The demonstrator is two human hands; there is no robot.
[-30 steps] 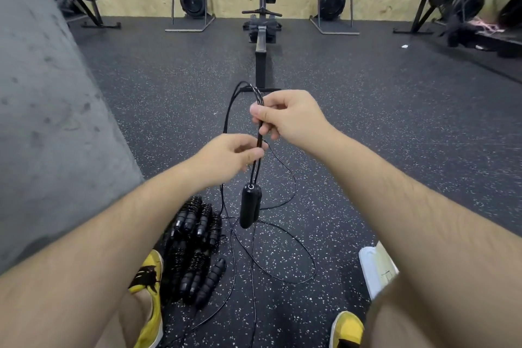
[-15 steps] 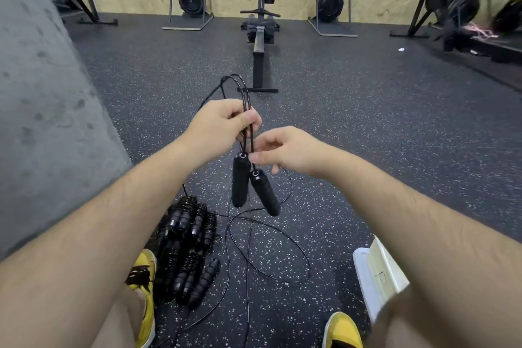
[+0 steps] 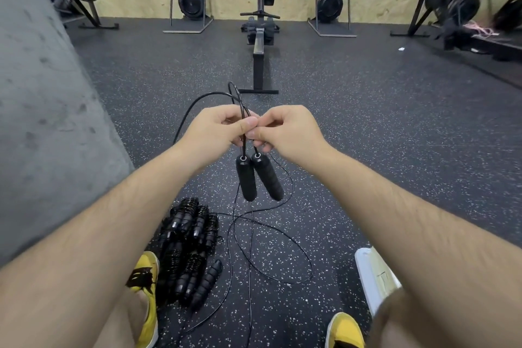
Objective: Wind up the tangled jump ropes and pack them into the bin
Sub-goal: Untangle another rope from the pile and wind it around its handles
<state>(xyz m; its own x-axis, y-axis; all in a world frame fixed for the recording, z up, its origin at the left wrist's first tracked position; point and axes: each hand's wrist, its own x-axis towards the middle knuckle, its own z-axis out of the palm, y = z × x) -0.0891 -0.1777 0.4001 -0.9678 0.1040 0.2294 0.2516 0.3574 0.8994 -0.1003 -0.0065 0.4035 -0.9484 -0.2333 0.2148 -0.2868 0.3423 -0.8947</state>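
Observation:
My left hand (image 3: 216, 133) and my right hand (image 3: 288, 130) meet at chest height, both pinching the thin black cable of one jump rope. Its two black handles (image 3: 255, 178) hang side by side just below my fingers. A loop of the cable (image 3: 237, 96) sticks up above my left hand, and the rest trails down in loose curls on the floor (image 3: 271, 248). A pile of wound black jump ropes (image 3: 189, 251) lies on the floor by my left foot. The white bin (image 3: 372, 274) shows only partly under my right forearm.
A grey concrete wall (image 3: 42, 121) rises on the left. A rowing machine (image 3: 261, 37) stretches along the speckled floor straight ahead, with more upright rowers and exercise machines against the plywood back wall. My yellow shoes (image 3: 147, 285) are at the bottom edge.
My right hand moved up from beside the handles to meet my left hand on the cable. Both handles now hang together below my fingers, and a wider loop swings out to the left.

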